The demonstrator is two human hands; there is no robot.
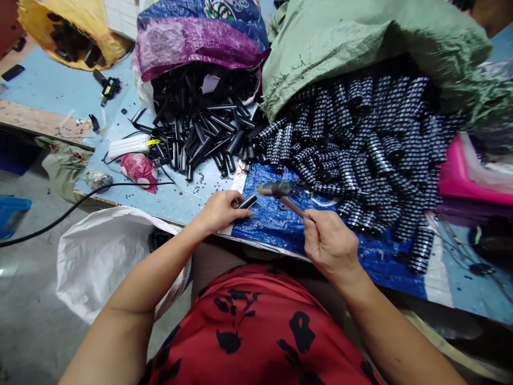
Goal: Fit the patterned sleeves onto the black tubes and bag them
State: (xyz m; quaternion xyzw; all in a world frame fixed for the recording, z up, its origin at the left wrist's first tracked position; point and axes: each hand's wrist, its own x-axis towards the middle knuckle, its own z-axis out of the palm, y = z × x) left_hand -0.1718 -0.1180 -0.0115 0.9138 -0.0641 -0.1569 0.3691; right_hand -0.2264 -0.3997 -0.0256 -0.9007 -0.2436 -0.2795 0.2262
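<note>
Near the front edge of the table, my left hand (225, 210) is closed around a short black tube (247, 202), whose end points up and to the right. My right hand (331, 239) grips the handle of a hammer (274, 189). The hammer's head hangs just above and to the right of the tube, apart from it. Beneath both lies a blue plastic sheet (276, 227). A heap of smooth black tubes (200, 133) spreads behind my left hand. Beyond my right hand, patterned black-and-silver cylinders (360, 144) are piled up.
A purple and blue sack (176, 43) and a green woven sack (340, 37) stand behind the heaps. At left are a yellow bag (32, 21), a white device (128, 145) and a black cable (80, 200). A white sack (100, 256) gapes below the table edge. A pink bin (473, 171) stands right.
</note>
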